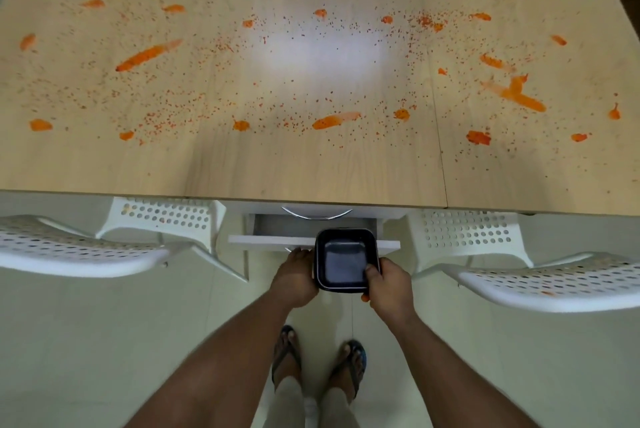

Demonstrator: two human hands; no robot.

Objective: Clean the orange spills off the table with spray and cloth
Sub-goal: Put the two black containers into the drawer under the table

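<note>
Both hands, left [294, 277] and right [389, 284], clasp a glossy black square plastic tub [346, 259] below the orange-smeared pale wooden surface [311, 157]

A pale beige wood-grain counter [311, 164] is marked with bright orange spills [149, 55]: long smears, small blobs, and a wide scatter of fine reddish-orange specks, with a washed-out white glare patch near its middle. White chairs [159, 216] with a regular pattern of small round holes stand around it; a few faint orange specks mark the one at lower right. A white drawer [277, 240] with a grey inside sits below the counter edge. A black square container [344, 259] has a glossy dark grey-blue inside. The floor [104, 341] is pale greenish-cream tile. Dark sandals [285, 355] have blue touches.
</note>
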